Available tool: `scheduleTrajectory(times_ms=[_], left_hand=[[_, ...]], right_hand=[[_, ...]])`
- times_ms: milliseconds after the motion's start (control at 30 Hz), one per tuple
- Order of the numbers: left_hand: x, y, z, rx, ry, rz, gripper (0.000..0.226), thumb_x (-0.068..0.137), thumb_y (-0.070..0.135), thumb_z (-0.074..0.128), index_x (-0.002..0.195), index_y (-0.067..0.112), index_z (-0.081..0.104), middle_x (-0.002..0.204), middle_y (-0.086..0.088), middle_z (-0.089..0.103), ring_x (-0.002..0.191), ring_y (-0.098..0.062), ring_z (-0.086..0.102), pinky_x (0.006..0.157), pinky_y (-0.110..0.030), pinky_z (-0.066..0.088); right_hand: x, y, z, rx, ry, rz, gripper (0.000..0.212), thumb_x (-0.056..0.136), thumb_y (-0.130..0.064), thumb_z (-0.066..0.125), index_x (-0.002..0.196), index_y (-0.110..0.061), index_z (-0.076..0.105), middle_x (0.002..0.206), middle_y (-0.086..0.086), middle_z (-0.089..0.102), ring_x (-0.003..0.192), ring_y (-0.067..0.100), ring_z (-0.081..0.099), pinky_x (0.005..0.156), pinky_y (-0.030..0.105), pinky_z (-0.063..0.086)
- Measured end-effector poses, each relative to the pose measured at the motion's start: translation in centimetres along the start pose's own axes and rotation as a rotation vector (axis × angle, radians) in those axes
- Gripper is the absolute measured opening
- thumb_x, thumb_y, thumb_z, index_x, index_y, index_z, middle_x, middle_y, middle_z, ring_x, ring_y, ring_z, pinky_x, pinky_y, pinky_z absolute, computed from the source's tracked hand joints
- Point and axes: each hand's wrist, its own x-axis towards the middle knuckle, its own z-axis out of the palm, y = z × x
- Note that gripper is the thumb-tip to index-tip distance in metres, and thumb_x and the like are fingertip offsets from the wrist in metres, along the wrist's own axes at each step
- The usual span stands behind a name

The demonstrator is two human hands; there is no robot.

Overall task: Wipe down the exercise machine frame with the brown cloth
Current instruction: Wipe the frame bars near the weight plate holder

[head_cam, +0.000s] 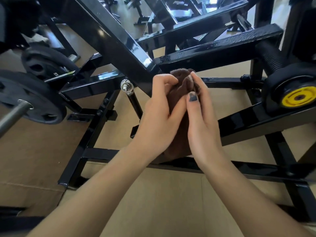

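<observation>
Brown cloth [181,103] bunched between left hand [157,115] and right hand [201,117], fingers curled round it, just below the black frame's [109,40] central joint. Regathering, apparently; next, pressing cloth against a bar.

Cloth [183,93]: between my left hand [158,117] and right hand [201,120], before the frame [109,38]. Weight plates [32,96] left (on their bar); floor [153,202] beneath.

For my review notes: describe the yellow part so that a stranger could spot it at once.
Start at the black exercise machine frame and follow it to the right edge. There a round black hub carries the yellow disc, the only brightly coloured part among black steel.
</observation>
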Motion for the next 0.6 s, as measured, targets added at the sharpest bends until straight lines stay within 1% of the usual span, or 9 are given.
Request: scheduleTrajectory(times_ms=[67,133,167,233,300,367,433,533,600], left_hand=[[0.8,0.1,-0.3,0.163,-0.083,0.039,0.019,0.107,0.021,0.053,0.121,0.014,0.042,0.104,0.011,0.065,0.093,-0.003,0.066,0.078,-0.019,0.053],[1.3,0.3,-1.2,0.373,-0.187,0.092,0.014,0.108,0.029,0.047,0.119,0.02,0.045,0.096,0.017,0.059,0.088,0.001,0.058,0.075,-0.014,0.045],[1.5,0.5,-1.7,0.455,-0.228,0.121,0.017,0.108,0.033,0.044,0.12,0.021,0.048,0.097,0.017,0.057,0.09,0.001,0.055,0.078,-0.016,0.042],[1.9,0.9,-3.1,0.626,-0.265,0.207,0.034,0.107,0.041,0.037,0.124,0.018,0.055,0.111,0.009,0.061,0.106,-0.008,0.052,0.092,-0.025,0.041],[2.7,1.2,-4.7,0.796,-0.198,0.335,0.046,0.107,0.044,0.034,0.126,0.013,0.062,0.124,-0.001,0.063,0.117,-0.021,0.052,0.1,-0.036,0.04],[4.1,1.0,-6.7,0.98,-0.053,0.47,0.042,0.107,0.039,0.04,0.124,0.009,0.065,0.124,-0.009,0.064,0.118,-0.03,0.055,0.102,-0.043,0.038],[5.8,0.2,-8.6,1.184,0.083,0.564,0.035,0.106,0.033,0.046,0.123,0.008,0.063,0.125,-0.013,0.064,0.12,-0.035,0.057,0.109,-0.047,0.035],[7.5,-1.4,-9.9,1.333,0.197,0.619,0.031,0.106,0.031,0.045,0.123,0.011,0.062,0.126,-0.011,0.065,0.129,-0.033,0.054,0.124,-0.049,0.023],[8.0,-2.2,-9.8,1.34,0.212,0.627,0.031,0.106,0.031,0.045,0.123,0.012,0.063,0.127,-0.01,0.066,0.133,-0.031,0.053,0.125,-0.052,0.019]], right_hand=[[0.4,0.2,0.2,0.07,0.04,0.039,0.047,0.102,-0.053,0.04,0.148,-0.043,0.046,0.146,-0.02,0.054,0.136,0.002,0.05,0.114,0.041,0.044],[0.5,0.1,0.5,0.177,0.073,0.108,0.037,0.103,-0.053,0.044,0.136,-0.043,0.057,0.131,-0.017,0.065,0.122,0.002,0.061,0.103,0.035,0.053],[0.5,0.1,0.6,0.201,0.081,0.136,0.035,0.103,-0.054,0.044,0.131,-0.042,0.061,0.124,-0.016,0.068,0.115,0.002,0.065,0.094,0.03,0.057],[0.9,-0.1,0.6,0.15,0.118,0.14,0.032,0.104,-0.052,0.045,0.123,-0.037,0.066,0.113,-0.012,0.071,0.104,0.005,0.068,0.082,0.026,0.058],[2.1,-0.3,0.1,0.039,0.173,0.091,0.029,0.107,-0.045,0.046,0.12,-0.031,0.068,0.107,-0.01,0.072,0.099,0.006,0.069,0.079,0.026,0.056],[3.9,-0.5,-0.8,-0.079,0.243,0.023,0.029,0.108,-0.042,0.047,0.122,-0.028,0.068,0.107,-0.013,0.072,0.101,0.002,0.067,0.083,0.024,0.054],[5.9,-0.5,-1.1,-0.232,0.266,-0.038,0.029,0.107,-0.041,0.047,0.126,-0.029,0.067,0.111,-0.017,0.07,0.106,0.0,0.063,0.09,0.019,0.05],[7.5,-0.1,0.7,-0.359,0.128,0.014,0.032,0.107,-0.041,0.046,0.133,-0.033,0.063,0.114,-0.013,0.064,0.105,-0.003,0.057,0.082,0.006,0.042],[7.5,0.2,2.4,-0.427,0.056,0.033,0.035,0.107,-0.048,0.042,0.136,-0.037,0.058,0.114,-0.009,0.056,0.101,-0.002,0.054,0.073,0.005,0.042]])
